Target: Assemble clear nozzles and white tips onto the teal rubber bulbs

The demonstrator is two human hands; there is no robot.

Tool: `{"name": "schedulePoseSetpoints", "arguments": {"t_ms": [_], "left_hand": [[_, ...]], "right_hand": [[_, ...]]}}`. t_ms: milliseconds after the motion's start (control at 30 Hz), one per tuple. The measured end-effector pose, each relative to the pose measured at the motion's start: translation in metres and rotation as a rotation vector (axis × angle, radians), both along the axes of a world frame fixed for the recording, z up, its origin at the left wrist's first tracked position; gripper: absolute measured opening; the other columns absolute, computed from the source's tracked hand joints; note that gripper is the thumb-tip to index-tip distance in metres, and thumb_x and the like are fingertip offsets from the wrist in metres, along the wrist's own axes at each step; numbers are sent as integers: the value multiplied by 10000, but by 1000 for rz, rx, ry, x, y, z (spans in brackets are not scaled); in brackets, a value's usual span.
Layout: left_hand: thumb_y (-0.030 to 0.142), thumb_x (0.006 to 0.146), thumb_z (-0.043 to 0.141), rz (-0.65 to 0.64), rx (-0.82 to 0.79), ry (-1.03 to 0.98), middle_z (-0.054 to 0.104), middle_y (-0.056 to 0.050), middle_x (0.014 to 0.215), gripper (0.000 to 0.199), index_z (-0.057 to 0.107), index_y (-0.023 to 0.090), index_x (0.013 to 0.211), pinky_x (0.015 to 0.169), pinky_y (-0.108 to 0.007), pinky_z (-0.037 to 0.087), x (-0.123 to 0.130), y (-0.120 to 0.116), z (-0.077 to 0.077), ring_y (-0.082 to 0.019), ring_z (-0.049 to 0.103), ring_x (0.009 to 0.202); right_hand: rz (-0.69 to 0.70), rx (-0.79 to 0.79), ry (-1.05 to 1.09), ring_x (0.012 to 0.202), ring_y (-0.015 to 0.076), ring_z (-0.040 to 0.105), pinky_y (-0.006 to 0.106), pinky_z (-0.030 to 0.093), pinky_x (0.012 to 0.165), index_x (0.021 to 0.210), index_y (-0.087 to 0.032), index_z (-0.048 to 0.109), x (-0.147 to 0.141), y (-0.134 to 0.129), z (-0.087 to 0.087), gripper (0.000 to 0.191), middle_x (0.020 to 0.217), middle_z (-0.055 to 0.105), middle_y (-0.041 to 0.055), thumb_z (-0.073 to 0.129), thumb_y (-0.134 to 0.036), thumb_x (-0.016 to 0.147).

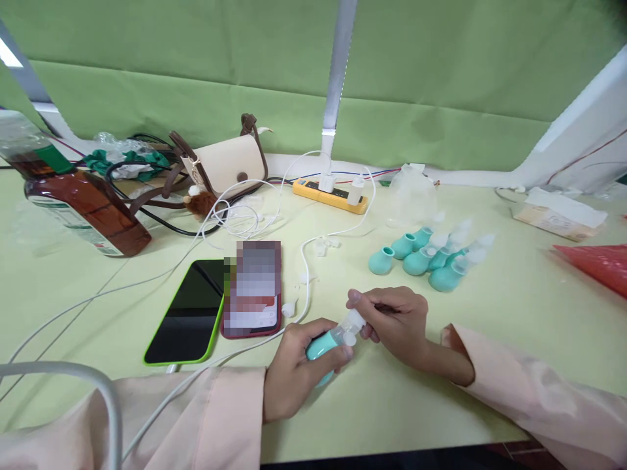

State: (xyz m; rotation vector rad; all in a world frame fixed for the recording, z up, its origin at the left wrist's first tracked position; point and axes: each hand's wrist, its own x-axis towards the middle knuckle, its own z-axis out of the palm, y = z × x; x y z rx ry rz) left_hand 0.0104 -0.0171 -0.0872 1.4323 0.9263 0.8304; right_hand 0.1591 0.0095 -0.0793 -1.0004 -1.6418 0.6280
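My left hand (296, 369) is closed around a teal squeeze bulb (321, 346), which lies tilted with its neck up and to the right. A clear plastic nozzle (347, 328) sits at the neck of this bulb. The fingers of my right hand (399, 320) are pinched on the whitish far end of that nozzle; my thumb is on top. Beyond my right hand stands a group of more teal bulbs. Some, like the nearest left one (381, 262), have open necks, while others, such as the front right bulb (445, 277), carry clear nozzles.
Two phones, one green-edged (186, 313) and one red-edged (252, 294), lie left with white cables. Small clear plastic pieces (289, 308) lie nearby. Behind are a yellow power strip (304, 189), a cream handbag (228, 166), a large bottle (93, 209) and a tissue pack (553, 220).
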Motion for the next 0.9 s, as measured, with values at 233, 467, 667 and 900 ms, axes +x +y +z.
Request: {"name": "schedulePoseSetpoints", "arguments": {"t_ms": [233,467,667,900], "left_hand": [[267,736,526,67,18,85,413,45,527,180,497,151,600,496,-208,297,1,-1,0,-95,365,506],[269,742,512,84,-1,106,423,45,509,196,485,156,584,496,-208,301,2,-2,1,-96,375,497],[266,724,532,70,-77,16,452,43,498,178,501,152,591,484,-200,316,2,-2,0,-91,395,480],[256,702,551,70,-281,-127,461,38,451,160,509,139,602,429,-193,308,4,-2,1,-85,394,429]], "right_hand": [[-100,286,-167,280,34,430,143,308,314,415,-158,526,-1,5,-8,324,303,444,-63,543,-130,737],[-222,471,-218,289,29,363,159,296,336,399,-160,505,-3,6,-10,328,297,432,-65,556,-109,719],[-214,340,-301,305,51,389,177,337,359,427,-189,535,-1,2,-13,343,318,472,-48,508,-164,768],[-239,316,-334,301,63,418,187,358,360,448,-200,542,-2,1,-18,340,317,489,-40,487,-213,783]]}}
